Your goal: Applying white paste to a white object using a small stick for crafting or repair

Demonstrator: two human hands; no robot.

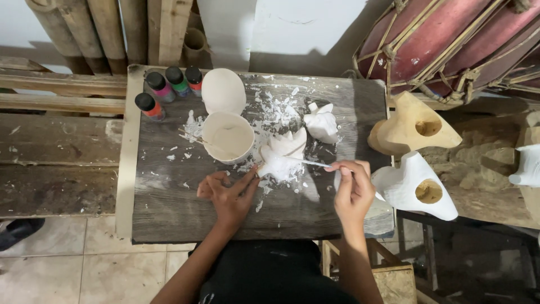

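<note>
A white-coated carved figure [281, 155] lies on the dark wooden board [169, 191]. My left hand [228, 194] rests flat on the board with its fingertips against the figure's left end. My right hand [353, 188] pinches a thin brush [312, 163] whose tip touches the figure. A white cup of paint [228, 137] stands just left of the figure, with its lid [223, 90] behind it. A second white figure [322, 123] lies further back.
Several small paint bottles [169, 87] with dark caps stand at the board's back left. White flakes litter the board. An unpainted wooden mask [410, 126] and a white one [416, 186] sit to the right. A red drum [450, 39] is at back right, bamboo poles [107, 34] at back left.
</note>
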